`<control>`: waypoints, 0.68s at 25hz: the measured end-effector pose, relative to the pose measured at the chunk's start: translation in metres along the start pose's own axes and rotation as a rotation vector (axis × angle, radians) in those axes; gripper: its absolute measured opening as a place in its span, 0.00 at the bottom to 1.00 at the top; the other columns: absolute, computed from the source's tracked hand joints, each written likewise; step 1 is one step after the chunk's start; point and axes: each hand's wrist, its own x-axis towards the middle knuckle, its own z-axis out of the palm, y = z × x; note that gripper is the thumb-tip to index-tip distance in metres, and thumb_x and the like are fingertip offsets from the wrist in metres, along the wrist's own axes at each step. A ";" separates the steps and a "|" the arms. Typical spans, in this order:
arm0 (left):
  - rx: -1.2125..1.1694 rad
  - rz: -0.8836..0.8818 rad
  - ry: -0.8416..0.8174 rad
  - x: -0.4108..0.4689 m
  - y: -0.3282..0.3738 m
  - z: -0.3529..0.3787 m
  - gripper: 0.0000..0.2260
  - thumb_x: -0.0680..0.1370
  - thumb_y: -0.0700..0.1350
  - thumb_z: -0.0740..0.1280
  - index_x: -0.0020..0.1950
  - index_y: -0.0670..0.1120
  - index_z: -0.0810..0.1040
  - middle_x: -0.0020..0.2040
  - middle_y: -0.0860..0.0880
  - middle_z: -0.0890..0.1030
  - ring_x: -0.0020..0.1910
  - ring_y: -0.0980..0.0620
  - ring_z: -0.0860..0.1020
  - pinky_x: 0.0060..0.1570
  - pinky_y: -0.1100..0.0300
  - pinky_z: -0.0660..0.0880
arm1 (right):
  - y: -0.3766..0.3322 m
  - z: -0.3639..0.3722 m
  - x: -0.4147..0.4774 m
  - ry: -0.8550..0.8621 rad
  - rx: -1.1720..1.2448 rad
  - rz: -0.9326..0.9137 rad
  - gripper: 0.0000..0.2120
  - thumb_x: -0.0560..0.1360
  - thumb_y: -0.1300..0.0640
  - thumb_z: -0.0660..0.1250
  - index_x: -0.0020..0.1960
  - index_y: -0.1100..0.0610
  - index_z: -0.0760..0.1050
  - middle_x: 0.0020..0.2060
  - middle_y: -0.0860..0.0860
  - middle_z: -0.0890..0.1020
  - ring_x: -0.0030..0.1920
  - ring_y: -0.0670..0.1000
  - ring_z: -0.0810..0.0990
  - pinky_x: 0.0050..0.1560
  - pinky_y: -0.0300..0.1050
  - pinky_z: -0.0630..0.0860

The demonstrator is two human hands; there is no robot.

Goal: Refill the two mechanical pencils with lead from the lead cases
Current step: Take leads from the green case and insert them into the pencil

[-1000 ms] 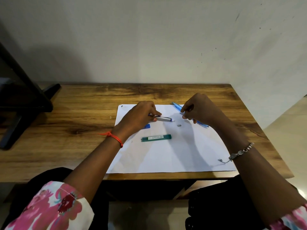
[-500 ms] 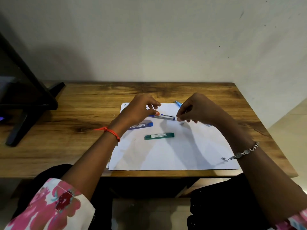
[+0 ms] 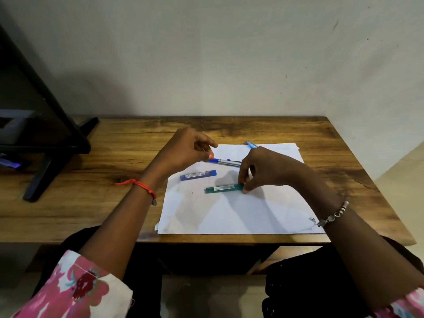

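Right grip (image 3: 263,171) pinches my green lead case's (image 3: 223,188) end; left grip (image 3: 185,150), loosely curled, touches the silver-blue pencil (image 3: 226,161) beyond it.

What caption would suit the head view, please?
Left hand holds a pencil; right hand grips the green lead case.

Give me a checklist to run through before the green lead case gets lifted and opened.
1. Right hand pinches the end of the green plastic lead case: ok.
2. Left hand holds the blue and silver mechanical pencil: ok.
3. Pencil cap removed: cannot tell.
4. Blue plastic lead case lies clear of the green one: ok.
5. Light blue pencil within reach, partly hidden behind the right hand: ok.
6. White paper sheet under the work to catch lead: ok.
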 end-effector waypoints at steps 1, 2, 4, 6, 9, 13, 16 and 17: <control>-0.037 -0.011 -0.024 0.000 0.000 0.001 0.12 0.71 0.33 0.70 0.54 0.39 0.80 0.37 0.46 0.81 0.28 0.65 0.78 0.35 0.72 0.74 | 0.000 0.000 0.000 0.007 -0.008 -0.011 0.07 0.65 0.60 0.75 0.43 0.58 0.83 0.31 0.42 0.77 0.31 0.32 0.72 0.33 0.26 0.67; -0.074 -0.028 -0.042 0.000 0.000 0.002 0.12 0.71 0.33 0.70 0.54 0.39 0.80 0.36 0.46 0.81 0.28 0.64 0.78 0.36 0.69 0.76 | 0.001 -0.001 0.000 0.025 -0.005 -0.027 0.06 0.66 0.61 0.75 0.43 0.57 0.83 0.32 0.43 0.78 0.32 0.32 0.72 0.34 0.28 0.67; -0.162 -0.066 -0.076 0.000 0.000 0.001 0.11 0.71 0.34 0.69 0.53 0.39 0.80 0.36 0.47 0.82 0.30 0.61 0.80 0.39 0.64 0.78 | 0.005 -0.006 -0.003 0.089 0.045 -0.057 0.06 0.65 0.61 0.75 0.42 0.55 0.83 0.33 0.46 0.81 0.33 0.37 0.73 0.37 0.35 0.69; -0.275 -0.099 -0.104 -0.002 0.001 -0.001 0.09 0.72 0.34 0.69 0.51 0.39 0.80 0.35 0.49 0.84 0.33 0.58 0.82 0.41 0.60 0.79 | 0.009 -0.013 -0.008 0.140 0.151 -0.080 0.07 0.65 0.63 0.75 0.40 0.53 0.83 0.32 0.45 0.82 0.31 0.40 0.73 0.36 0.36 0.69; -0.463 -0.235 -0.211 -0.007 0.008 -0.002 0.09 0.73 0.39 0.68 0.52 0.38 0.80 0.37 0.50 0.86 0.37 0.54 0.83 0.40 0.60 0.81 | 0.009 -0.020 -0.014 0.217 0.319 -0.112 0.07 0.65 0.65 0.75 0.41 0.55 0.83 0.28 0.39 0.81 0.30 0.40 0.74 0.34 0.30 0.69; -0.758 -0.420 -0.485 -0.015 0.021 0.005 0.11 0.76 0.42 0.64 0.53 0.36 0.79 0.47 0.40 0.85 0.45 0.47 0.84 0.43 0.57 0.82 | 0.004 -0.022 -0.015 0.285 0.511 -0.161 0.10 0.67 0.72 0.71 0.45 0.61 0.82 0.34 0.51 0.84 0.30 0.43 0.76 0.29 0.36 0.72; -0.885 -0.441 -0.471 -0.015 0.025 0.010 0.08 0.74 0.38 0.64 0.47 0.39 0.82 0.42 0.45 0.85 0.41 0.51 0.84 0.43 0.55 0.82 | 0.002 -0.022 -0.016 0.296 0.688 -0.196 0.11 0.68 0.73 0.68 0.49 0.63 0.80 0.35 0.54 0.83 0.29 0.44 0.78 0.31 0.37 0.75; -0.902 -0.432 -0.449 -0.015 0.025 0.012 0.08 0.73 0.37 0.65 0.45 0.39 0.83 0.41 0.46 0.85 0.40 0.51 0.84 0.43 0.55 0.82 | 0.001 -0.021 -0.015 0.301 0.755 -0.195 0.10 0.69 0.72 0.68 0.49 0.63 0.80 0.33 0.52 0.83 0.29 0.44 0.78 0.32 0.36 0.75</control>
